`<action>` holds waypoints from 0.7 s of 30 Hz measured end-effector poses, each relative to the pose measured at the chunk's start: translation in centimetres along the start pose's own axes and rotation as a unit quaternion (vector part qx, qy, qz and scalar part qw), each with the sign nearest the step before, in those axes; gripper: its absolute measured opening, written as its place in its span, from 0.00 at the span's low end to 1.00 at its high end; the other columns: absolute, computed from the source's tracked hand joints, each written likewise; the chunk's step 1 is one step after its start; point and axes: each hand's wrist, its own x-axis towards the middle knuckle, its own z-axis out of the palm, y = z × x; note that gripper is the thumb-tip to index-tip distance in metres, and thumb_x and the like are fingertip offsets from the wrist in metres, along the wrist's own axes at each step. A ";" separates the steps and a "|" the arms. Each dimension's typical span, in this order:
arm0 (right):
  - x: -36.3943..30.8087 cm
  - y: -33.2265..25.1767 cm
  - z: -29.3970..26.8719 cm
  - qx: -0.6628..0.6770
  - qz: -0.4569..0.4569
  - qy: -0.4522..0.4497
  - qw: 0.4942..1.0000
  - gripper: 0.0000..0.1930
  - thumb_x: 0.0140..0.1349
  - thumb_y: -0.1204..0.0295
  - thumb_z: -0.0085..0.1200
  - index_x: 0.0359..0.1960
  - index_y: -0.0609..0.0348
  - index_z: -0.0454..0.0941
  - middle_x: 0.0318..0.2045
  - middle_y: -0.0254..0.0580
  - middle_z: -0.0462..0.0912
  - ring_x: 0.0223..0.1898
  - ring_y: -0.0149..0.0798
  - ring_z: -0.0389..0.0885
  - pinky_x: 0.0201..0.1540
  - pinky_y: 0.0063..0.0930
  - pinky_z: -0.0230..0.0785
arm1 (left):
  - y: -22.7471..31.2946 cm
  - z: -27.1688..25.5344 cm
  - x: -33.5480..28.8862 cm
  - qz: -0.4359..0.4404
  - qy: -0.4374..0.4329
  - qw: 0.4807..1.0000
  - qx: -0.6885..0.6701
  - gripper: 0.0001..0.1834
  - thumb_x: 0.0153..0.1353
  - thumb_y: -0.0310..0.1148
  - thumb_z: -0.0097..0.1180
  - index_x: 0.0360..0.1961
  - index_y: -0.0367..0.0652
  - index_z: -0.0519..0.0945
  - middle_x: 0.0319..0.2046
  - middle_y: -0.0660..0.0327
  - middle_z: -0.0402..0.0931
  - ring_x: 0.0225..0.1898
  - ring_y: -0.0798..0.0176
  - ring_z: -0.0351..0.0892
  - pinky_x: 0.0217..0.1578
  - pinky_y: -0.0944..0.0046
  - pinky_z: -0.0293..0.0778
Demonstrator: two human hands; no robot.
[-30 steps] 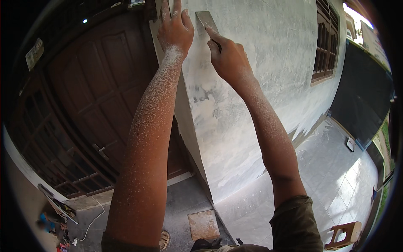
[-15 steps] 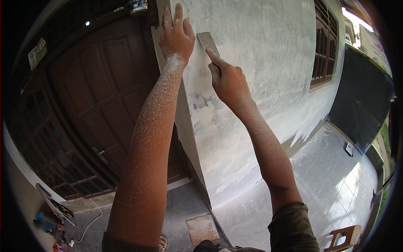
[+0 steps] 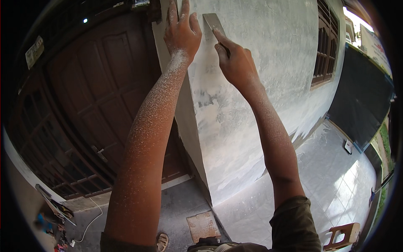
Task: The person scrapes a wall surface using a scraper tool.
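Observation:
My left hand (image 3: pixel 183 37) is raised to the corner of a plastered wall (image 3: pixel 235 138), its fingers spread and resting at the edge. White powder coats its wrist and forearm. Just right of it, my right hand (image 3: pixel 239 65) grips a putty knife (image 3: pixel 214 22), the index finger stretched along the blade. The flat metal blade lies against the wall face and points up. Most of the knife's handle is hidden inside my fist. Patchy white and grey filler covers the wall around both hands.
A dark wooden door (image 3: pixel 90 80) stands left of the corner. A barred window (image 3: pixel 325 46) and a dark panel (image 3: pixel 363 96) are at right. Below lie a dusty board (image 3: pixel 202 227), a sandal (image 3: pixel 162 242), a white cable (image 3: pixel 90 224) and a wooden stool (image 3: pixel 342 236).
My right hand has moved up the wall with the putty knife. The left hand remains at the corner, slightly higher in view. The view has shifted a little.

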 end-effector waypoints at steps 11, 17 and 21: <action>-0.4 -0.2 0.5 -0.015 0.015 -0.009 1.000 0.21 0.69 0.69 0.48 0.64 0.49 0.73 0.33 0.59 0.85 0.36 0.59 0.85 0.44 0.51 0.77 | -0.1 -0.1 0.0 0.002 0.001 0.996 -0.089 0.29 0.71 0.35 0.48 0.72 0.47 0.63 0.70 0.42 0.59 0.68 0.38 0.62 0.62 0.49 0.67; -2.3 -0.3 0.6 -0.008 0.026 -0.018 0.999 0.21 0.69 0.68 0.49 0.64 0.46 0.74 0.34 0.60 0.85 0.36 0.60 0.85 0.44 0.51 0.77 | -0.3 0.1 0.0 -0.009 0.003 0.996 -0.091 0.28 0.71 0.35 0.48 0.72 0.48 0.63 0.70 0.42 0.59 0.68 0.37 0.62 0.63 0.49 0.66; -1.0 -0.3 0.4 0.000 0.028 -0.008 1.000 0.21 0.69 0.68 0.49 0.64 0.46 0.74 0.34 0.60 0.84 0.36 0.60 0.84 0.43 0.51 0.78 | 0.0 0.1 -0.3 -0.002 0.004 0.998 -0.067 0.28 0.69 0.34 0.49 0.71 0.47 0.65 0.70 0.43 0.59 0.67 0.36 0.63 0.61 0.46 0.68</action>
